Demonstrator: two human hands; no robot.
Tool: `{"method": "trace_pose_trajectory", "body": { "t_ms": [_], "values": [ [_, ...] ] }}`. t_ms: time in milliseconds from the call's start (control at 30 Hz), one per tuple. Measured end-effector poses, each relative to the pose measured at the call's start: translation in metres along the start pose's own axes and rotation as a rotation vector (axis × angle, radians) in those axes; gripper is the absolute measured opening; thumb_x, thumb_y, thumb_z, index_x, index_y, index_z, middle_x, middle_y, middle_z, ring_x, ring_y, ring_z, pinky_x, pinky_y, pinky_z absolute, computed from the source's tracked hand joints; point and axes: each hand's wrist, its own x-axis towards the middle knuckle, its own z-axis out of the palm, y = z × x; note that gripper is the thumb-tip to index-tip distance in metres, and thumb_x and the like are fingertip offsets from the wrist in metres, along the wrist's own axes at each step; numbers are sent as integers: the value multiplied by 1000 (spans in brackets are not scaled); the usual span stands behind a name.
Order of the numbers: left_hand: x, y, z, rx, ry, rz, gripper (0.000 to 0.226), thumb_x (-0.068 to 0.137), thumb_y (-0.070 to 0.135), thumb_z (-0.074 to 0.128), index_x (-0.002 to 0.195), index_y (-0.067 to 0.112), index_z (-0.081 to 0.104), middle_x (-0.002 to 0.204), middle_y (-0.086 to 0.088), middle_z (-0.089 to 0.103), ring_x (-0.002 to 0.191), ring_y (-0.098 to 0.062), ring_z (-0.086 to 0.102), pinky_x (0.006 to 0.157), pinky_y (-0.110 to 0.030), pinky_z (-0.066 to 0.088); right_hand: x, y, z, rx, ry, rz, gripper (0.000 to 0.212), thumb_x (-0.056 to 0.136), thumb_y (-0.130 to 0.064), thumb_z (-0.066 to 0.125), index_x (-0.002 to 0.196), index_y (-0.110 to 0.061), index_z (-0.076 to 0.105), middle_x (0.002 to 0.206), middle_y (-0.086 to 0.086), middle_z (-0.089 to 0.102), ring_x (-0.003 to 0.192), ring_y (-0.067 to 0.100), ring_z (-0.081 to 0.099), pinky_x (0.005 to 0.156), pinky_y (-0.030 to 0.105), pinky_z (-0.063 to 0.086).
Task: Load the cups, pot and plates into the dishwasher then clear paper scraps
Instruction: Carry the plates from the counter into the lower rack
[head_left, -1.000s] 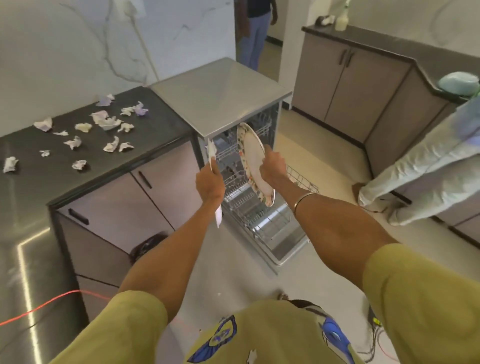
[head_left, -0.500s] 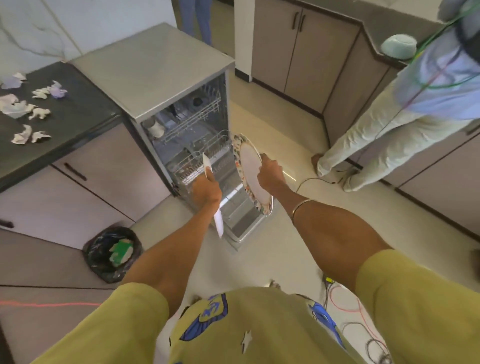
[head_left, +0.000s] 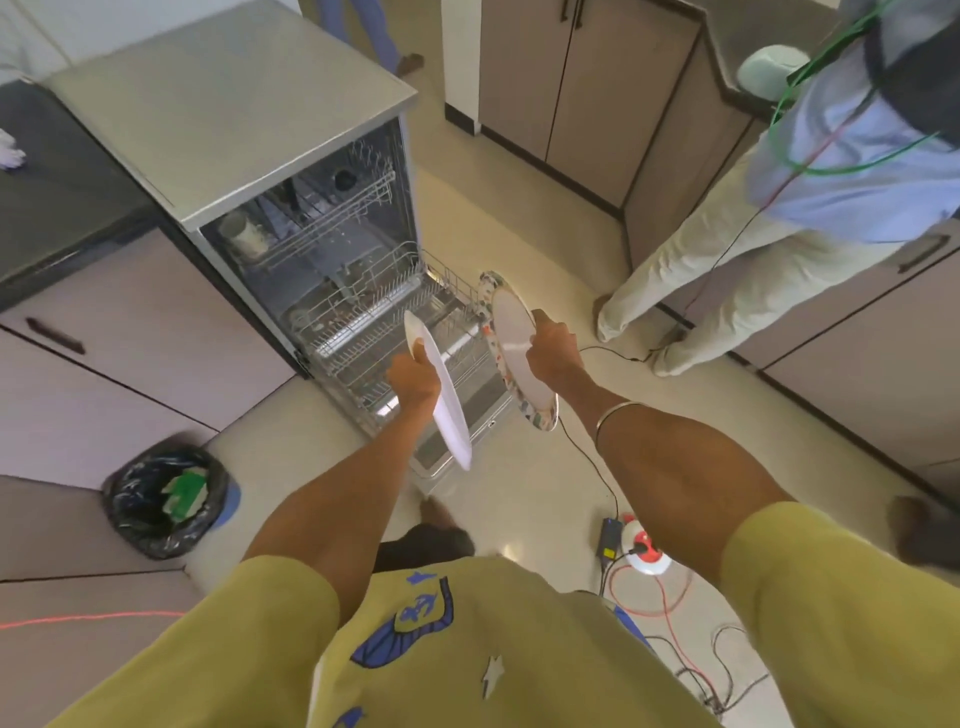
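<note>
Holding two plates on edge above the pulled-out lower rack (head_left: 395, 332) of the open dishwasher (head_left: 234, 114). Left hand (head_left: 415, 376) gripping the plain white plate (head_left: 447, 405), fingers curled round its upper rim, the plate running down and toward the body from the fingers. Right hand (head_left: 550, 353) pinching the patterned plate (head_left: 519, 358) at its right rim, thumb on the face, fingers likely wrapped behind, though hidden from this angle. Both plates hanging just beyond the fingertips, apart from each other, neither yet touching the rack.

Getting this step right: lowering one plate at a time, keeping each upright, aiming the bottom edge between two tines directly below the fingers, and loosening the grip only once the rim is seated. Watching the near plate's lower edge, hanging close to the open door (head_left: 457, 447). A cup (head_left: 241, 239) already sitting in the upper rack (head_left: 332, 218), well beyond the fingers. Paper scraps barely showing on the table (head_left: 47, 171) far to the left.
</note>
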Motion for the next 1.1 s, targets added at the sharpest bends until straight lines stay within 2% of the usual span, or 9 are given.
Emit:
{"method": "trace_pose_trajectory", "body": {
  "t_ms": [133,267,333,467,600,733,833,933,1100],
  "values": [
    [19,19,18,40,-8,-22,55,107,34,33,113,-13,60,107,-29,67,97,-40,68,81,-43,57,34,9,0,20,-32,39,41,94,5,42,134,-5,46,114,24,60,99,38,59,68,36,41],
    [46,35,38,14,7,-52,53,108,32,32,119,-14,57,114,-31,64,104,-42,65,89,-45,54,78,13,2,29,-43,8,43,93,8,41,133,-6,47,109,25,63,88,36,58,65,32,40],
    [59,42,49,-22,5,-83,52,108,31,33,122,-13,56,119,-30,62,109,-42,63,93,-48,51,102,12,2,15,-58,-16,40,93,8,42,131,-4,47,109,25,63,90,38,61,65,32,41],
    [86,54,58,-37,12,-165,56,107,38,33,123,-9,59,121,-26,64,110,-39,64,92,-48,52,145,3,-2,-25,-112,-39,38,94,3,47,132,-4,48,109,22,64,97,40,63,66,34,47],
    [119,67,56,-51,-1,-218,58,107,39,31,127,-9,55,124,-27,62,113,-41,61,92,-49,50,188,-12,0,-48,-144,-74,38,90,4,48,127,-3,49,104,22,63,96,41,61,69,34,42],
    [148,73,57,-46,49,-267,59,106,41,31,125,-9,57,124,-27,62,113,-41,60,96,-49,48,221,-26,3,-37,-193,-75,39,92,3,47,130,-4,46,105,20,59,88,32,54,70,35,39],
    [167,82,59,-43,50,-313,59,107,40,30,123,-8,58,122,-25,63,112,-39,61,94,-48,49,249,-33,6,-54,-229,-111,39,92,1,48,131,-4,46,105,20,59,93,36,56,72,35,38],
    [184,90,64,-69,68,-367,57,106,42,31,124,-5,57,121,-22,64,108,-37,63,91,-47,51,278,-40,10,-71,-265,-132,38,93,-1,49,131,-5,46,106,22,59,92,39,58,72,39,44],
    [219,101,83,-193,110,-455,54,105,42,36,123,-3,59,120,-20,64,103,-37,64,88,-47,52,339,-46,18,-105,-344,-171,41,91,-3,52,132,-7,46,109,22,61,98,42,62,82,46,53]
  ]
}}
